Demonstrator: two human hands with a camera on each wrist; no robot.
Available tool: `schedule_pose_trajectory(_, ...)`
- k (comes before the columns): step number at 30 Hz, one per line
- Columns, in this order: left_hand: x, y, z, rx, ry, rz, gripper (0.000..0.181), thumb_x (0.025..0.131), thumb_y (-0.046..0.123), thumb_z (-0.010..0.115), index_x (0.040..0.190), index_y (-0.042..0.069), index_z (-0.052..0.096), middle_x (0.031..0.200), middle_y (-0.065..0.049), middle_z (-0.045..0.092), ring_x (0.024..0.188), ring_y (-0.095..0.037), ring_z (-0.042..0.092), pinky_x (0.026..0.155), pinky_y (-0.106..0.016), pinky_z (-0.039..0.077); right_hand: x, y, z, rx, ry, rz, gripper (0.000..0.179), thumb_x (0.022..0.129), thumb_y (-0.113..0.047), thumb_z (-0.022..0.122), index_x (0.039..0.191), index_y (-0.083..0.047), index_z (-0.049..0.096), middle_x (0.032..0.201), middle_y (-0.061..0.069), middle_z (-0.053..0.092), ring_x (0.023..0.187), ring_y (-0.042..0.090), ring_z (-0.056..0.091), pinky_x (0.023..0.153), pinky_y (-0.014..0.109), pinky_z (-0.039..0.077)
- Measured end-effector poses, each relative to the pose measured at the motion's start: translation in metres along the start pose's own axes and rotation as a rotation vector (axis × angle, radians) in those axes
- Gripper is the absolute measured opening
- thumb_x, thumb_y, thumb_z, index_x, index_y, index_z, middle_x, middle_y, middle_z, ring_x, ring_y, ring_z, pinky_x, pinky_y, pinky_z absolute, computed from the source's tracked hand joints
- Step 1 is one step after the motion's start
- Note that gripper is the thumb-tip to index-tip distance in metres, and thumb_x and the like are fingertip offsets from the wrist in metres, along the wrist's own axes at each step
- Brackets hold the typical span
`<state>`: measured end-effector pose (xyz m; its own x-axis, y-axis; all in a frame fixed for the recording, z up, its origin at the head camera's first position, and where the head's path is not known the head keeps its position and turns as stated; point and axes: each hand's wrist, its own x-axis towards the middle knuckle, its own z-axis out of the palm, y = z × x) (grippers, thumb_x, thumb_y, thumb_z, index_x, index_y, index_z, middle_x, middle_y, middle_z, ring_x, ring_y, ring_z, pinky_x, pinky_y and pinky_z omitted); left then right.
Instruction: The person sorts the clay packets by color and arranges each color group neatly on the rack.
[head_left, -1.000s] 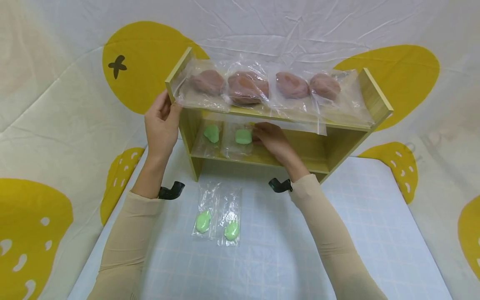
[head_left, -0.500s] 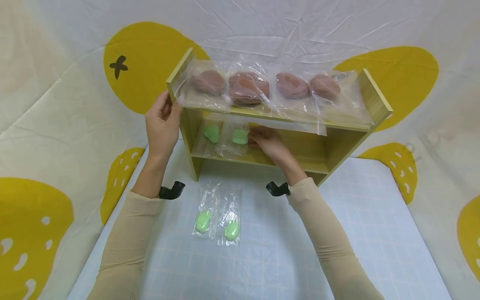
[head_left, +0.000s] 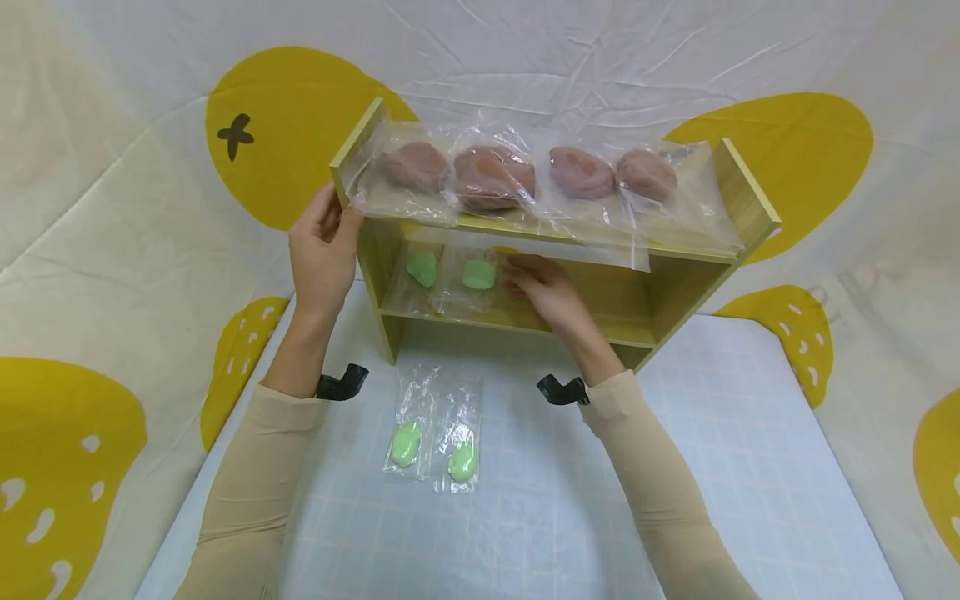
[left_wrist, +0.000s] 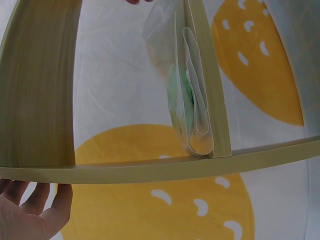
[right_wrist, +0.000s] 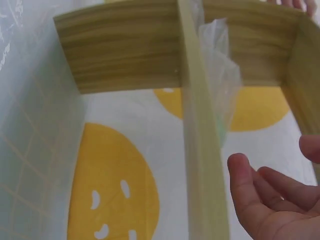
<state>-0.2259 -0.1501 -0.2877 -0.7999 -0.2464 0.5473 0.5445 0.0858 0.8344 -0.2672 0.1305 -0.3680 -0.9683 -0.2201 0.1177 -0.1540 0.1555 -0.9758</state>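
A small wooden shelf [head_left: 690, 296] stands on the table. My left hand [head_left: 322, 250] grips its left side panel, thumb at the front edge; the left wrist view shows the fingers [left_wrist: 61, 202] against the panel's outer face. Inside the lower compartment lie two clear bags with green lumps, a left bag [head_left: 422, 268] and a right bag [head_left: 478, 275]. My right hand [head_left: 551, 292] hovers in that compartment just right of the right bag. In the right wrist view its fingers [right_wrist: 241, 172] are loosely bent, holding nothing, above the middle board [right_wrist: 200, 165].
On the upper board lie several clear bags with reddish-brown lumps [head_left: 495, 177], some plastic hanging over the front edge. Two more bags with a green lump each, one left [head_left: 406, 443] and one right [head_left: 462, 461], lie on the checked tablecloth [head_left: 555, 517] before the shelf.
My right hand shifted the right green-lump bag slightly left, then let go and drew back a little to the right. My left hand stays at the side panel.
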Motion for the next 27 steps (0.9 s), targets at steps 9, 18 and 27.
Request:
schedule_pose_trajectory(9,0.0,0.002,0.0,-0.007,-0.002,-0.003,0.037,0.099,0.01,0.062,0.135,-0.001,0.061,0.13,-0.014,0.064,0.119,-0.02,0.061,0.101,-0.033,0.048,-0.035,-0.005,-0.007,0.056,-0.05,-0.068,0.042,0.103,-0.013,0.056,0.137,0.011,0.051,0.129,0.028,0.059,0.112,0.04,0.062,0.09,0.041,0.055)
schedule_pose_trajectory(18,-0.001,0.002,0.0,-0.016,0.0,0.003,0.037,0.099,0.008,0.062,0.135,-0.002,0.061,0.13,-0.015,0.064,0.119,-0.021,0.061,0.101,-0.033,0.048,-0.062,0.006,-0.003,0.093,-0.104,-0.117,0.041,0.104,-0.015,0.057,0.135,0.01,0.053,0.126,0.025,0.062,0.108,0.036,0.064,0.095,0.045,0.052)
schedule_pose_trajectory(27,-0.001,0.002,0.0,-0.008,0.0,0.001,0.036,0.099,0.009,0.062,0.134,-0.002,0.061,0.129,-0.014,0.065,0.117,-0.021,0.062,0.101,-0.033,0.048,-0.082,0.026,0.004,0.116,-0.199,-0.101,0.035,0.104,-0.013,0.055,0.134,0.004,0.057,0.125,0.017,0.064,0.113,0.045,0.059,0.095,0.047,0.052)
